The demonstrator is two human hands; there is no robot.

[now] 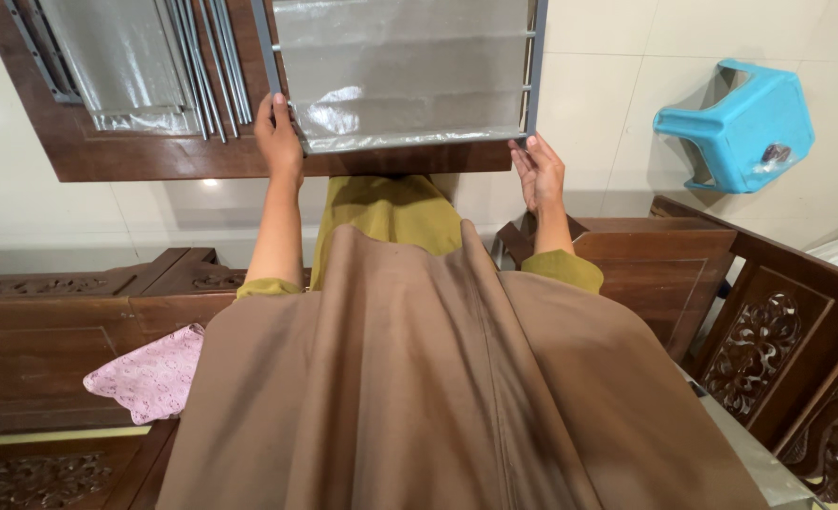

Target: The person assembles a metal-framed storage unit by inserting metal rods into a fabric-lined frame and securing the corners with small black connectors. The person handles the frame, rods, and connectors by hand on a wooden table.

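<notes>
A grey metal frame (pixel 536 57) holding a silvery, plastic-wrapped panel (pixel 400 66) lies on a dark wooden board (pixel 154 156). My left hand (pixel 278 134) grips the frame's near left corner, fingers curled over the bar. My right hand (pixel 539 173) is at the near right corner, palm turned inward and fingers straight, fingertips touching the frame's edge. Olive sleeves and a wide brown cloth (pixel 438 378) cover my arms and body below.
More grey rods and a second wrapped panel (pixel 145 61) lie on the board at left. A blue plastic stool (pixel 740 123) lies tipped on the pale tiled floor. Carved dark wooden furniture (pixel 768 340) stands right and left; a pink cloth (pixel 154 378) rests on the left piece.
</notes>
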